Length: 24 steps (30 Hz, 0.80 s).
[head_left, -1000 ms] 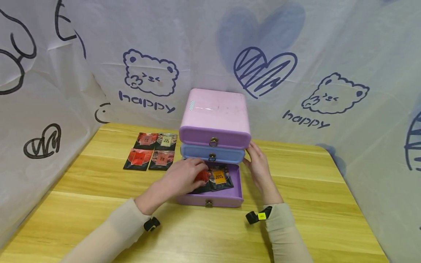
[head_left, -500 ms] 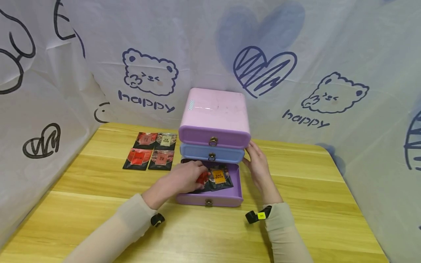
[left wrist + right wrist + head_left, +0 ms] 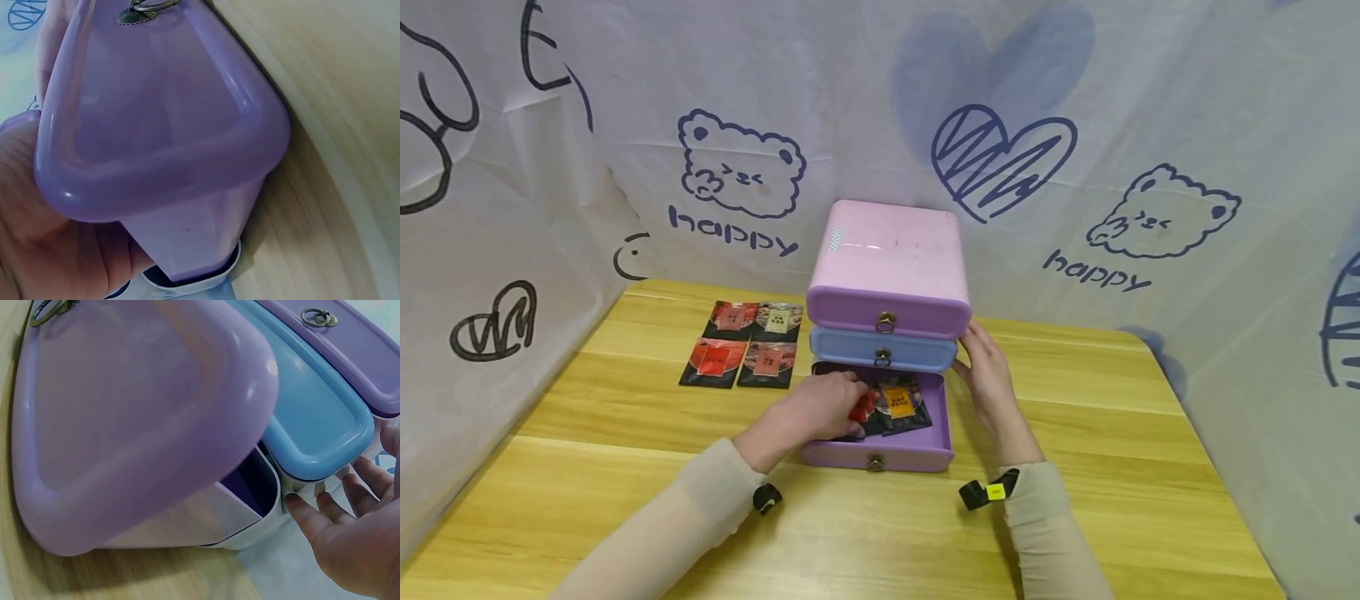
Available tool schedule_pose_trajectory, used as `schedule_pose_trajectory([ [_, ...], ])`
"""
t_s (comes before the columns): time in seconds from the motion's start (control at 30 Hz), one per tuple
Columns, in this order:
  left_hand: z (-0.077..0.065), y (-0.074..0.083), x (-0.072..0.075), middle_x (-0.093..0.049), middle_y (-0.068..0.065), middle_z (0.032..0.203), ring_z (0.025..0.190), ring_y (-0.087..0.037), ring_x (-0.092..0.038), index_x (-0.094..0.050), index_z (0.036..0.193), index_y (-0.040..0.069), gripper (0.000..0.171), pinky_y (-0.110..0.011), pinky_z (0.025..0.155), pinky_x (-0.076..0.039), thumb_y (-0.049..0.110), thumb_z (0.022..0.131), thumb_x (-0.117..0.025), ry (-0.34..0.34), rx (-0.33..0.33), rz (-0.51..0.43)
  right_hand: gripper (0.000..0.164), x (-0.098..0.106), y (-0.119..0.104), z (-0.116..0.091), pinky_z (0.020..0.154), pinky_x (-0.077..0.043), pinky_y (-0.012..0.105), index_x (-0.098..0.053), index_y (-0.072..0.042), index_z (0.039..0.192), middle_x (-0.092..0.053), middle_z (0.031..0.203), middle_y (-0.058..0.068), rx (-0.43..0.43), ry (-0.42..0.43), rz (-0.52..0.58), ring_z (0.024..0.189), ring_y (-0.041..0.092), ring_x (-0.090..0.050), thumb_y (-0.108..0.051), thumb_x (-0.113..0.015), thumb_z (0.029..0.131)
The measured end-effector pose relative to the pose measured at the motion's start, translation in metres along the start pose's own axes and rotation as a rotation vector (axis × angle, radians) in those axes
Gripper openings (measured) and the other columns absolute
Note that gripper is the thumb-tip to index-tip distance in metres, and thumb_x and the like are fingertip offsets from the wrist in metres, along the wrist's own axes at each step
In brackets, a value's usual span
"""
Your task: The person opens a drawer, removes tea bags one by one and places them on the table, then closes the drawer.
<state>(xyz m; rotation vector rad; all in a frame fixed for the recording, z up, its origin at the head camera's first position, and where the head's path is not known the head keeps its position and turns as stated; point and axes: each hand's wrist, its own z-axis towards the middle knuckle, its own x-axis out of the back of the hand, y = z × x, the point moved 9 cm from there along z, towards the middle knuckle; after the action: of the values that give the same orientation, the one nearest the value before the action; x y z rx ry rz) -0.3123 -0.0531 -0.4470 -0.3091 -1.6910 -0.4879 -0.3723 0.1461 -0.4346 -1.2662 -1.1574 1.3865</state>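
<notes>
The bottom purple drawer (image 3: 880,457) of a small pink cabinet (image 3: 891,250) is pulled out. My left hand (image 3: 820,410) reaches into it from the left, over a red-and-black packet (image 3: 863,407). Its fingertips are hidden, so I cannot tell whether they pinch the packet. A packet with an orange label (image 3: 901,403) lies beside it in the drawer. In the left wrist view the drawer front (image 3: 156,112) covers most of that hand. My right hand (image 3: 988,379) rests its extended fingers against the cabinet's right side, beside the blue middle drawer (image 3: 322,419).
Several flat packets (image 3: 713,360) lie in two rows on the wooden table (image 3: 625,475), left of the cabinet. The purple top drawer (image 3: 850,310) and blue drawer are closed. A white printed cloth (image 3: 880,83) hangs behind the table.
My left hand has shifted slightly to the right and lower within the drawer, with its forearm following. The right hand and the cabinet stay in place.
</notes>
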Motion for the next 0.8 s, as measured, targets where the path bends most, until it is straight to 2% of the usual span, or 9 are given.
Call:
schedule_pose_trajectory([
  [0.17, 0.0, 0.0015, 0.0001, -0.066, -0.002, 0.098, 0.091, -0.02, -0.064, -0.071, 0.115, 0.009, 0.058, -0.042, 0.08, -0.059, 0.052, 0.08, -0.087, 0.009, -0.004, 0.015, 0.046, -0.001, -0.0015, -0.0013, 0.115, -0.044, 0.044, -0.052, -0.009, 0.152, -0.047, 0.159, 0.005, 0.001, -0.008, -0.012, 0.148, 0.021, -0.04, -0.028, -0.047, 0.111],
  [0.33, 0.0004, 0.0026, -0.0006, -0.066, -0.003, 0.099, 0.092, -0.021, -0.066, -0.072, 0.112, 0.009, 0.057, -0.042, 0.082, -0.059, 0.051, 0.078, -0.089, 0.013, -0.003, 0.04, 0.046, -0.0014, -0.0025, -0.0018, 0.116, -0.043, 0.045, -0.052, -0.008, 0.152, -0.046, 0.16, 0.006, 0.007, -0.011, -0.007, 0.149, 0.021, -0.039, -0.028, -0.047, 0.111],
  [0.63, 0.0023, 0.001, -0.0016, -0.069, -0.006, 0.103, 0.096, -0.023, -0.067, -0.072, 0.115, 0.007, 0.049, -0.043, 0.091, -0.058, 0.042, 0.084, -0.085, -0.024, 0.01, 0.043, 0.047, -0.003, -0.0032, -0.0017, 0.116, -0.043, 0.045, -0.05, -0.007, 0.153, -0.045, 0.16, 0.007, 0.007, -0.02, 0.003, 0.149, 0.022, -0.039, -0.027, -0.046, 0.111],
  [0.8, 0.0019, -0.0001, -0.0004, -0.067, -0.005, 0.099, 0.089, -0.021, -0.064, -0.071, 0.11, 0.008, 0.037, -0.043, 0.084, -0.057, 0.035, 0.086, -0.081, -0.025, 0.011, 0.03, 0.047, -0.0033, -0.0035, -0.0015, 0.116, -0.043, 0.046, -0.05, -0.008, 0.153, -0.045, 0.16, 0.007, 0.003, -0.02, -0.001, 0.149, 0.022, -0.039, -0.027, -0.046, 0.111],
])
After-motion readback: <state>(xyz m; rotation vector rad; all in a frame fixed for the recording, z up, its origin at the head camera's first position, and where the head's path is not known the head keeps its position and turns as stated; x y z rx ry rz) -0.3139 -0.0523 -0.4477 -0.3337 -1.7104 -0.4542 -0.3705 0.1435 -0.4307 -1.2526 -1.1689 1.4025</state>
